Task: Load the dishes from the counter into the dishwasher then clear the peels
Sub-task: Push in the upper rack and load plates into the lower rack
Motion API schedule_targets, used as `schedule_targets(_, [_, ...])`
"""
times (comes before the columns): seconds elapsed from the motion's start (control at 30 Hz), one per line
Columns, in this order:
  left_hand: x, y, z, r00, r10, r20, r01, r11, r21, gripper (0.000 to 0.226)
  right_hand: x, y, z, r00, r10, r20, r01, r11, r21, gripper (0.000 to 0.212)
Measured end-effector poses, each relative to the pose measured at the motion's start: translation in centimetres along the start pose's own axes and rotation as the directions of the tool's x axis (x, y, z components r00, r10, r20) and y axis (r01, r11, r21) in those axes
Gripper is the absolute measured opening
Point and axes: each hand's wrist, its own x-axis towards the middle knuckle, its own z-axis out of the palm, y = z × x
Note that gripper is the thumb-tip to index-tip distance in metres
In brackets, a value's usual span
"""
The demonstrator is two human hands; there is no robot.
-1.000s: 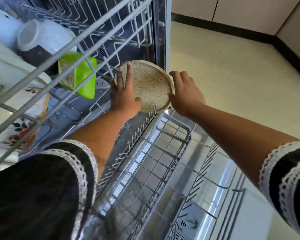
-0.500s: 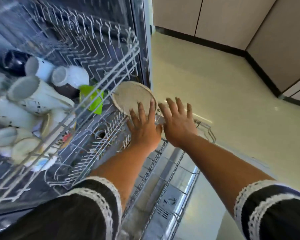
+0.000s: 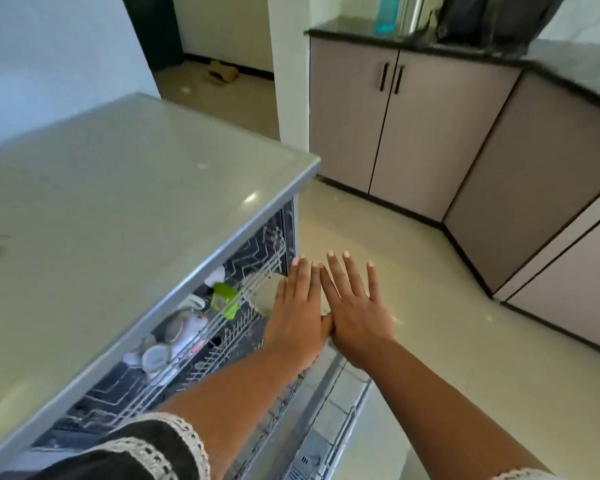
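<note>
The dishwasher stands open under a grey top (image 3: 125,216), with its racks (image 3: 222,327) pulled partly out. A speckled beige plate (image 3: 265,296) stands on edge in the lower rack, mostly hidden behind my left hand (image 3: 297,311). Both hands are flat with straight fingers, side by side above the rack's right end. My right hand (image 3: 355,306) holds nothing and its thumb touches the left hand. White mugs (image 3: 156,356) and a green plastic piece (image 3: 226,299) sit in the upper rack. The open door (image 3: 329,427) lies below my forearms.
Beige floor (image 3: 413,271) spreads to the right of the door. Mauve cabinets (image 3: 388,126) under a dark counter (image 3: 361,32) line the far and right walls. On that counter stand a blue bottle (image 3: 385,13) and a dark bag (image 3: 492,19). A doorway opens at the back.
My head has lifted, so the dishwasher top and the room come into view. Both hands have let go of the plate and now hover flat, drawn back from it.
</note>
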Motion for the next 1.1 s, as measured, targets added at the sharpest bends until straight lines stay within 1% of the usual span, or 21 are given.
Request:
schedule_targets(0.1, [-0.4,1.6,-6.0,0.998,0.025,-0.057,-0.017,0.991,0.130,0.078,-0.9,0.9,-5.7,0.997,0.020,-0.075,-0.022,0.999,-0.025,0.072])
schedule_targets(0.2, [-1.1,2.6,-11.7,0.993,0.036,-0.111,-0.014,0.980,0.198,0.079,-1.7,1.4,-11.8,0.996,0.058,-0.069,-0.062,0.997,-0.056,0.076])
schedule_targets(0.27, [-1.7,3.2,-14.8,0.991,0.035,-0.128,-0.009,0.979,0.202,0.078,-2.2,1.5,-15.0,0.995,0.056,-0.088,-0.062,0.996,-0.068,0.076])
schedule_targets(0.37, [-3.0,3.5,-19.1,0.987,0.014,-0.160,0.020,0.978,0.208,0.078,-3.1,1.3,-19.6,0.994,0.012,-0.106,-0.023,0.994,-0.110,0.076])
schedule_targets(0.47, [-4.6,3.6,-22.6,0.983,-0.014,-0.183,0.048,0.981,0.186,0.093,-3.6,0.8,-23.7,0.988,-0.045,-0.150,0.020,0.986,-0.165,0.075])
schedule_targets(0.5, [-5.1,3.5,-23.8,0.980,-0.032,-0.194,0.068,0.981,0.181,0.095,-3.7,0.6,-25.0,0.986,-0.063,-0.157,0.035,0.984,-0.175,0.075])
schedule_targets(0.57, [-6.3,3.2,-26.4,0.972,-0.056,-0.228,0.104,0.973,0.204,0.086,-4.0,-0.4,-27.6,0.981,-0.088,-0.172,0.056,0.982,-0.181,0.075])
schedule_targets(0.63, [-7.6,2.7,-28.7,0.964,-0.074,-0.254,0.135,0.964,0.228,0.075,-4.0,-1.5,-29.7,0.973,-0.116,-0.201,0.081,0.981,-0.174,0.076])
schedule_targets(0.67, [-8.3,2.3,-29.6,0.959,-0.088,-0.271,0.155,0.959,0.236,0.073,-4.0,-2.2,-30.6,0.967,-0.133,-0.218,0.096,0.980,-0.173,0.076])
schedule_targets(0.73, [-10.1,1.3,-31.3,0.943,-0.135,-0.303,0.210,0.950,0.232,0.074,-4.2,-3.9,-32.2,0.954,-0.171,-0.246,0.129,0.976,-0.176,0.077])
schedule_targets(0.83, [-12.9,-1.0,-33.1,0.919,-0.218,-0.329,0.281,0.947,0.155,0.077,-4.1,-7.0,-34.0,0.928,-0.215,-0.304,0.186,0.975,-0.122,0.076])
schedule_targets(0.97, [-17.6,-5.1,-34.0,0.866,-0.329,-0.377,0.391,0.915,0.100,0.089,-3.4,-12.6,-34.5,0.867,-0.355,-0.349,0.322,0.935,-0.149,0.077])
schedule_targets(1.03, [-19.8,-7.1,-34.0,0.829,-0.398,-0.394,0.461,0.884,0.076,0.088,-3.0,-15.3,-34.5,0.841,-0.402,-0.361,0.370,0.916,-0.159,0.077])
schedule_targets(1.1, [-21.4,-8.9,-34.1,0.787,-0.460,-0.410,0.516,0.856,0.030,0.083,-2.5,-17.6,-35.0,0.814,-0.447,-0.370,0.410,0.895,-0.178,0.078])
